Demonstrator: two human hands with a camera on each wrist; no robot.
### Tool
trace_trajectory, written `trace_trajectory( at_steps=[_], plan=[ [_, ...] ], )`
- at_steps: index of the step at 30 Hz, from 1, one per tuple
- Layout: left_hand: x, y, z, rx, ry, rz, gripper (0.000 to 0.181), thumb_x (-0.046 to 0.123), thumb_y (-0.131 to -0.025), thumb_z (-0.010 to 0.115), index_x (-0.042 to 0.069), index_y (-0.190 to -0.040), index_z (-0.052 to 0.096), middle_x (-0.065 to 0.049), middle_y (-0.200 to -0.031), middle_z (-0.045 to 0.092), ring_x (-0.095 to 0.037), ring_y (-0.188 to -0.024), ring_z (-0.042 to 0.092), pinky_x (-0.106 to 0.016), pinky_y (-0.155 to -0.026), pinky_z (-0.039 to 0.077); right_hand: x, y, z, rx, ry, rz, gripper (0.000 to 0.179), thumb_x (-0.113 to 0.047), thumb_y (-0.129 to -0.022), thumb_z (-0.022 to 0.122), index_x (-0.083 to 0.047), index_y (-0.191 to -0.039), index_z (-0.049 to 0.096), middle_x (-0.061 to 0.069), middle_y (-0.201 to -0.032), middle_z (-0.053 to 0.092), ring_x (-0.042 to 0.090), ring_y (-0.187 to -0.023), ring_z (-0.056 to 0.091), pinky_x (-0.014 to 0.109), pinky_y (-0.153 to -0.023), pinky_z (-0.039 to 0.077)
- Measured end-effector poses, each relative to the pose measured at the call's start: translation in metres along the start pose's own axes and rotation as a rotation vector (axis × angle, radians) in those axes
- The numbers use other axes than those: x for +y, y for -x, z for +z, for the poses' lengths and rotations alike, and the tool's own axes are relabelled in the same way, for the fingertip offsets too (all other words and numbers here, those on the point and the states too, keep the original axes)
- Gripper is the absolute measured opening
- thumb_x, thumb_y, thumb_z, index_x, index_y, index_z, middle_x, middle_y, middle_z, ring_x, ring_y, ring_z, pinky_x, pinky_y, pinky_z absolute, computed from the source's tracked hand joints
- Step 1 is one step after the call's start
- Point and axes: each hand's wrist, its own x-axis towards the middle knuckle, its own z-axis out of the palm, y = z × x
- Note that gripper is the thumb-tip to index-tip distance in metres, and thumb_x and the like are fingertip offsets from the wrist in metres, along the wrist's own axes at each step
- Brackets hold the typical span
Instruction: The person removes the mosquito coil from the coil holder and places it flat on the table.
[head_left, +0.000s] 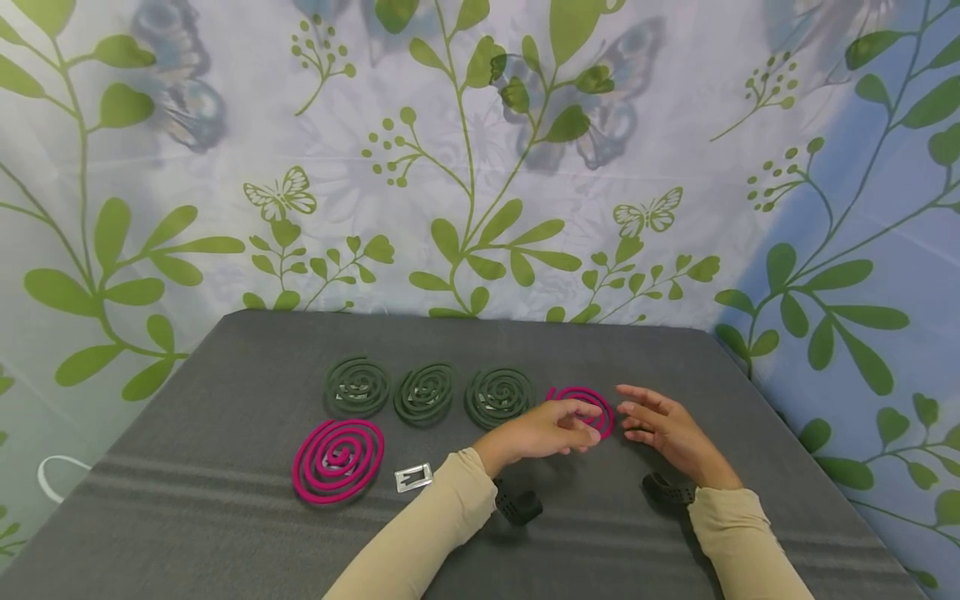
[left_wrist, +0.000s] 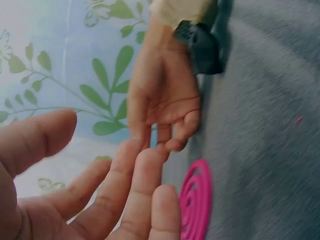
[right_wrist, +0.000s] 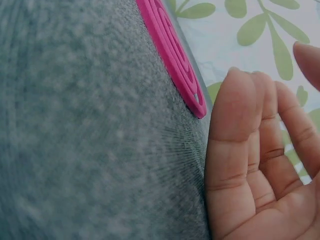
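Both Sides Empty

The left grip (head_left: 542,429), loosely uncurled, holds nothing and, seen from the head, partly hides a pink coil (head_left: 610,417) on the desk (head_left: 240,417); just right of the coil, the right grip (head_left: 672,432) is relaxed and empty.

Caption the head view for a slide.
Left hand and right hand, both empty, near a pink coil; second pink coil, three green coils, metal plate also on gray table.

Coils (head_left: 340,457), metal piece (head_left: 414,477) on table (head_left: 217,417)
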Motion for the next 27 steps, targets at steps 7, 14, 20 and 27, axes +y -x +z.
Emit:
trace_trajectory(
  at_steps=[7,14,20,27],
  plan=[
    [0.015,0.01,-0.014,-0.02,-0.097,0.042,0.049,0.018,-0.107,0.069,0.001,-0.151,0.059,0.0,-0.109,0.07,-0.021,-0.107,0.069,-0.026,-0.093,0.054,-0.002,0.002,0.001,-0.037,-0.065,-0.066,0.028,-0.007,-0.112,0.059,-0.027,-0.129,0.07,-0.001,-0.115,0.072,0.014,-0.096,0.071,0.029,-0.088,0.062],
    [0.027,0.022,-0.023,-0.046,-0.123,0.097,0.046,0.011,-0.109,0.066,0.002,-0.153,0.057,-0.013,-0.131,0.072,-0.012,-0.114,0.069,-0.024,-0.097,0.053,-0.006,0.002,0.007,-0.073,-0.068,-0.179,0.034,0.001,-0.11,0.058,-0.018,-0.136,0.071,0.001,-0.123,0.073,0.017,-0.102,0.073,0.031,-0.092,0.062],
    [0.037,0.036,-0.026,-0.02,-0.174,0.161,0.046,0.01,-0.109,0.065,0.003,-0.153,0.057,-0.015,-0.137,0.071,-0.018,-0.123,0.069,-0.023,-0.1,0.053,-0.013,0.001,0.016,-0.102,-0.028,-0.272,0.038,0.004,-0.109,0.058,-0.018,-0.136,0.072,0.001,-0.121,0.074,0.016,-0.104,0.074,0.031,-0.093,0.062],
    [0.04,0.055,-0.03,0.044,-0.24,0.267,0.042,0.011,-0.11,0.064,0.004,-0.151,0.06,-0.012,-0.137,0.071,-0.015,-0.123,0.068,-0.024,-0.104,0.052,-0.024,0.003,0.031,-0.101,0.03,-0.337,0.041,0.007,-0.106,0.061,-0.022,-0.131,0.075,-0.003,-0.12,0.076,0.013,-0.107,0.075,0.028,-0.094,0.06]
  ],
)
